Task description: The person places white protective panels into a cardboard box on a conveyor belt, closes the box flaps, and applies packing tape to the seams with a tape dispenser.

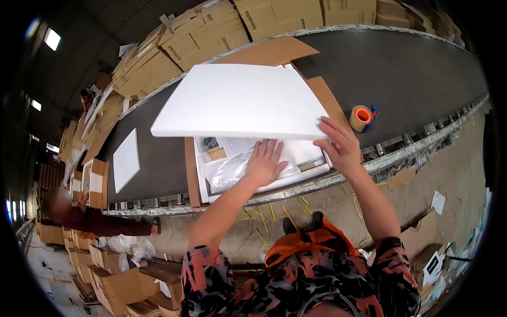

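Camo shirt (301, 280) seen nearest, below both hands. Left hand (265, 164) laid palm down, fingers spread, on clear bag (226, 173) inside open box (192, 169); nothing gripped. White sheet (240, 100) pinched at its near right corner by right hand (342, 145), fingers partly curled; sheet tilted over the box, ahead of left hand. Tape roll (356, 120) set near right hand, on its right, on conveyor (422, 68). Second sheet (127, 161) placed well left of left hand; co-worker (100, 221) seen farther left.
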Motion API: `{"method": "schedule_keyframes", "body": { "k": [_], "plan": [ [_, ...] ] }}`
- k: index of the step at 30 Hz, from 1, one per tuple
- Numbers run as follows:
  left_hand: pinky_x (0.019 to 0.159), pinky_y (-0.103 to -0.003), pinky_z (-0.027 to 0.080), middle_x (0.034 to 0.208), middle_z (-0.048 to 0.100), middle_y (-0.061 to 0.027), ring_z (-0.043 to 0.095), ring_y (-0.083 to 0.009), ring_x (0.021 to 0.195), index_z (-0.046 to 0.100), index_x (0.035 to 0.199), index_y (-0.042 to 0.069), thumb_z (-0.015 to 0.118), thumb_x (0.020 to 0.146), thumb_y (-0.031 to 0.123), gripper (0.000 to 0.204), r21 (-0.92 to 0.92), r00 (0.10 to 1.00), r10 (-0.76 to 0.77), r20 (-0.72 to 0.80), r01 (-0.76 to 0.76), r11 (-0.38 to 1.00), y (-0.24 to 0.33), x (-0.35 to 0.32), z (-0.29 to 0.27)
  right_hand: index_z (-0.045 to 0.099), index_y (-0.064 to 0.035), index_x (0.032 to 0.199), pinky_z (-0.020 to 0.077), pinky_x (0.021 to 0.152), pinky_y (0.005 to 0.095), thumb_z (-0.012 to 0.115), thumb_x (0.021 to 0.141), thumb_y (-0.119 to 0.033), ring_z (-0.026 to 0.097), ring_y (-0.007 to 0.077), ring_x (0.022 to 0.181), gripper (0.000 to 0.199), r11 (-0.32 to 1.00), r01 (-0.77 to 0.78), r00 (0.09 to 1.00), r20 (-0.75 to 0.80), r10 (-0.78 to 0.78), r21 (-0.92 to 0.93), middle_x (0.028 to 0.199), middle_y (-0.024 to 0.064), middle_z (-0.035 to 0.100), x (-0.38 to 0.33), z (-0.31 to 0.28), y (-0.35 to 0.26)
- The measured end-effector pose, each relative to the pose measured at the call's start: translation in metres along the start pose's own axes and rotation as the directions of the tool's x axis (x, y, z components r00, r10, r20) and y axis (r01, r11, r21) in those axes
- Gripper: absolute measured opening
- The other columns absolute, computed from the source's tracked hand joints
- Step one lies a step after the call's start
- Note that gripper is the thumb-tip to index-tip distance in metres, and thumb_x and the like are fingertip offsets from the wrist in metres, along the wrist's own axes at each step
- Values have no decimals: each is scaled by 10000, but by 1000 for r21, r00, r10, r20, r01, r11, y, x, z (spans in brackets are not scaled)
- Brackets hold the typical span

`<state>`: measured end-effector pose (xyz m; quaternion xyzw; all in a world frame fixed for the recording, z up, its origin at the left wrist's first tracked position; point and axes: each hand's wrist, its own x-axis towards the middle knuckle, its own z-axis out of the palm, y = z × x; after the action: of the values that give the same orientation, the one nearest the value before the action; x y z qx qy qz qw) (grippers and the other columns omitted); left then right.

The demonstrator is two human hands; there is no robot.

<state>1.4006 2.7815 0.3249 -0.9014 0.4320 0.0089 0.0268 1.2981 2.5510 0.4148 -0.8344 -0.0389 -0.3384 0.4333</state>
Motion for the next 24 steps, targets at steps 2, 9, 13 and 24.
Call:
{"method": "schedule_keyframes", "body": {
  "k": [2,9,13,24],
  "plan": [
    [1096,-471,243,1375,401,-227,353,-375,1297,382,1363,19,313,942,518,657,-137,999,46,21,-43,990,-8,9,-12,656,-4,1037,529,794,328,794,682,-107,641,280,977,395,991,131,990,-56,-132,-24,1139,160,624,-11,-7,9],
    [995,-442,389,1292,489,-231,472,-397,1179,430,1335,49,361,905,602,704,-238,999,-37,27,43,970,-4,-7,2,658,-1,1037,499,862,361,796,662,-66,617,313,1026,404,995,97,995,9,-97,2,1146,167,620,-30,0,10],
    [1014,-418,363,1251,525,-225,468,-386,1176,496,1283,46,433,879,610,696,-425,990,-91,112,130,896,-3,7,-9,659,0,1025,498,867,380,792,664,-62,602,339,1046,389,992,127,992,18,-126,-23,1165,176,607,-31,3,22],
    [1072,-445,277,1362,421,-231,369,-380,1280,439,1331,31,401,912,554,671,-271,930,-336,148,365,891,-57,-87,-1,674,22,952,447,956,440,808,629,-61,511,397,1169,360,995,48,985,171,-33,-90,1185,162,591,-48,28,73]
  ]
}}
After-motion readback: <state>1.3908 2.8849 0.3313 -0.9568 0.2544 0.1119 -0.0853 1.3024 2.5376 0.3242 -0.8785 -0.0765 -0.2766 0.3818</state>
